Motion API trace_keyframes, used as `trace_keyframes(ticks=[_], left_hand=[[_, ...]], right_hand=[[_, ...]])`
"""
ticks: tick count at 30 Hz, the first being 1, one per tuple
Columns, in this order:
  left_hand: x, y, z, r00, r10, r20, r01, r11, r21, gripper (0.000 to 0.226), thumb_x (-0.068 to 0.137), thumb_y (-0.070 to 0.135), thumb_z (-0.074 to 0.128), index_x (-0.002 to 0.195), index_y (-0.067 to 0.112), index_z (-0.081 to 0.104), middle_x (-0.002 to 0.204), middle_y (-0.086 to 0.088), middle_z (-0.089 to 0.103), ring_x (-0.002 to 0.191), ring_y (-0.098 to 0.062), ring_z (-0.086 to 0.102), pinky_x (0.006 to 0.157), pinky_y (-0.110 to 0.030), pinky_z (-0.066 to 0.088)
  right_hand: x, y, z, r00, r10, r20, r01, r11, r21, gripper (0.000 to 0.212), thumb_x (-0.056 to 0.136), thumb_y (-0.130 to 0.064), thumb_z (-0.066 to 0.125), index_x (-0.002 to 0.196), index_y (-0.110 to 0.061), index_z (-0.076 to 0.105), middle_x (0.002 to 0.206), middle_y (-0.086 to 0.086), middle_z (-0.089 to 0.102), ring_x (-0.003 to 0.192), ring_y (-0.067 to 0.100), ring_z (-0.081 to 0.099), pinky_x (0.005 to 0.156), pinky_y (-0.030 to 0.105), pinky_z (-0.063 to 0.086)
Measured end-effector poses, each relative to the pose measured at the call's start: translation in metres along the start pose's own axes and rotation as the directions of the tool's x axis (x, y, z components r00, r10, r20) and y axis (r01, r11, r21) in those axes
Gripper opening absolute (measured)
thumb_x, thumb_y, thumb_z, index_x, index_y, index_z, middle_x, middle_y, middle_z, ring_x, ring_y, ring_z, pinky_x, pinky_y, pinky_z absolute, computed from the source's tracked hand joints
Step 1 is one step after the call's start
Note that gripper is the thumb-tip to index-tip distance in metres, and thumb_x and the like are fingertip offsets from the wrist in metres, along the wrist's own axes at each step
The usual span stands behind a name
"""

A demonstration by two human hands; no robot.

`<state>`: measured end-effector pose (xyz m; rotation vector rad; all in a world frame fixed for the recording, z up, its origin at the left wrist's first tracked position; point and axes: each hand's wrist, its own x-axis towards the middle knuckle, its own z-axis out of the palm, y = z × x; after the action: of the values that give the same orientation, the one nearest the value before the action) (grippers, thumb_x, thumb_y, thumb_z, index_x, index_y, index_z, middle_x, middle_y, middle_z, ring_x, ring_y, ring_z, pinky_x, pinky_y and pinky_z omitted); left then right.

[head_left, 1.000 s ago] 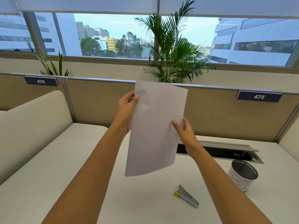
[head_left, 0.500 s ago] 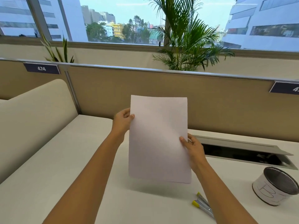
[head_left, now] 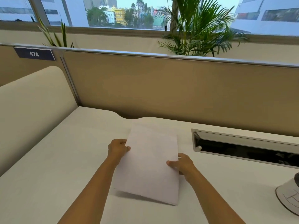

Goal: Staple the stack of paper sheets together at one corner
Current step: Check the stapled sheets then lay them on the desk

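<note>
The white stack of paper sheets [head_left: 149, 165] hangs low over the white desk [head_left: 68, 160], tilted nearly flat, its near edge just above the surface. My left hand [head_left: 118, 148] pinches the stack's left edge near the far corner. My right hand [head_left: 182, 164] grips the right edge around its middle, thumb on top. The stapler is out of view.
A white pen cup [head_left: 289, 196] lies at the right edge. An open cable tray slot [head_left: 242, 147] cuts into the desk behind my right hand. A tan partition [head_left: 161, 88] closes off the back; a cream divider [head_left: 30, 101] stands on the left.
Both hands have lowered the paper stack from upright in the air to nearly flat just above the desk. The view has swung left, so the stapler has dropped out of sight.
</note>
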<state>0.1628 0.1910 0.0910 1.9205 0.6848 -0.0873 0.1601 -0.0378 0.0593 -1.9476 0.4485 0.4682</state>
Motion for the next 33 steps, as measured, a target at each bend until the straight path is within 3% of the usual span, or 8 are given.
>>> trace_keyframes(ticks=[3,7,10,14,18,25,33], left_hand=[[0.006,-0.008,0.003,0.999,0.011,-0.034,-0.011,1.0,0.013,0.04,0.081,0.003,0.066,0.12,0.004,0.06,0.121,-0.015,0.063,0.107,-0.03,0.06,0.09,-0.033,0.046],[0.017,-0.016,0.001,1.0,0.006,0.011,-0.006,1.0,0.024,0.046,0.08,0.003,0.066,0.125,0.007,0.057,0.12,-0.014,0.061,0.101,-0.026,0.057,0.086,-0.033,0.046],[0.024,-0.019,-0.004,0.998,-0.032,0.057,0.036,0.996,-0.076,0.048,0.081,-0.004,0.062,0.126,0.012,0.055,0.123,-0.014,0.06,0.106,-0.028,0.057,0.078,-0.035,0.047],[0.027,-0.021,-0.001,0.996,0.034,-0.084,-0.042,0.995,-0.09,0.045,0.084,-0.008,0.055,0.126,0.01,0.057,0.127,-0.016,0.059,0.11,-0.028,0.055,0.095,-0.034,0.045],[0.031,-0.021,0.007,0.983,0.052,-0.177,-0.07,0.993,-0.097,0.042,0.086,-0.009,0.052,0.125,0.006,0.058,0.129,-0.017,0.058,0.117,-0.032,0.054,0.1,-0.033,0.042],[0.057,-0.015,0.013,0.964,0.045,-0.261,-0.078,0.99,-0.117,0.036,0.087,-0.005,0.054,0.121,0.003,0.06,0.129,-0.016,0.059,0.119,-0.033,0.054,0.108,-0.036,0.038],[0.084,-0.016,0.014,0.949,0.089,-0.303,-0.113,0.992,-0.062,0.034,0.086,-0.005,0.056,0.12,0.0,0.061,0.129,-0.017,0.059,0.118,-0.035,0.054,0.107,-0.037,0.037]], right_hand=[[0.004,0.003,0.011,0.992,-0.067,-0.103,0.057,0.994,-0.097,0.062,0.072,-0.022,0.078,0.125,-0.006,0.05,0.126,0.014,0.059,0.112,0.029,0.058,0.092,0.038,0.051],[0.01,-0.008,0.016,0.96,-0.133,-0.246,0.161,0.983,0.094,0.056,0.075,-0.017,0.076,0.125,-0.009,0.053,0.122,0.016,0.063,0.107,0.032,0.061,0.095,0.042,0.05],[0.021,-0.014,0.015,0.982,-0.059,-0.178,0.101,0.965,0.24,0.057,0.075,-0.019,0.075,0.126,-0.008,0.052,0.124,0.015,0.06,0.108,0.032,0.059,0.096,0.041,0.049],[0.025,-0.009,0.022,0.999,-0.033,-0.041,0.038,0.992,0.118,0.05,0.075,-0.007,0.073,0.122,-0.004,0.056,0.12,0.014,0.064,0.107,0.03,0.061,0.097,0.042,0.049],[0.027,-0.01,0.031,0.983,-0.115,-0.142,0.12,0.993,0.023,0.042,0.078,-0.001,0.068,0.119,-0.007,0.06,0.115,0.013,0.067,0.1,0.027,0.063,0.092,0.037,0.051],[0.043,-0.029,0.042,0.937,-0.218,-0.273,0.224,0.975,-0.012,0.039,0.082,-0.007,0.067,0.12,-0.005,0.059,0.118,0.014,0.065,0.104,0.029,0.062,0.097,0.036,0.048],[0.059,-0.035,0.051,0.911,-0.277,-0.305,0.267,0.961,-0.073,0.037,0.083,-0.01,0.066,0.119,-0.005,0.06,0.118,0.013,0.065,0.105,0.028,0.062,0.096,0.033,0.047]])
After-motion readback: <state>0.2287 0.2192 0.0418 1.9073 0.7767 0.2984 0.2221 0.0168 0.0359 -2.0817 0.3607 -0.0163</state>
